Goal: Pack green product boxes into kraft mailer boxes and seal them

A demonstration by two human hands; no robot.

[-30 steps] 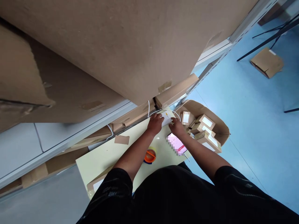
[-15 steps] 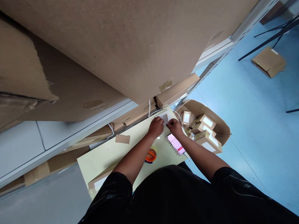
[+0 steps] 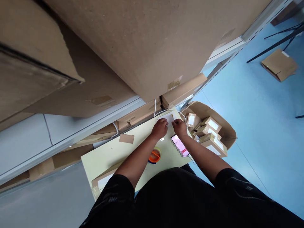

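Observation:
At the far end of a pale yellow table (image 3: 140, 139), my left hand (image 3: 160, 129) is curled with its fingers pressed together at the near edge of a white sheet (image 3: 169, 117). Close by on the right, my right hand (image 3: 180, 127) is pinched at the sheet's right side. Whatever the fingers hold is too small or hidden to make out. A phone (image 3: 180, 145) with a lit pink screen lies just below my right wrist. Beside my left forearm sits a roll of tape with an orange core (image 3: 155, 155).
A scrap of cardboard (image 3: 126, 138) and a white-labelled carton (image 3: 104, 181) lie on the table's left. To the right, a large open box (image 3: 224, 129) holds several small labelled boxes (image 3: 213, 124). Big cartons (image 3: 152, 44) on a shelf (image 3: 78, 128) overhang the table. A white cable (image 3: 182, 114) runs behind my hands.
The view has shifted slightly. My right hand has drawn a little away from the left, showing more of the white sheet between them. Both hands keep their fingers closed.

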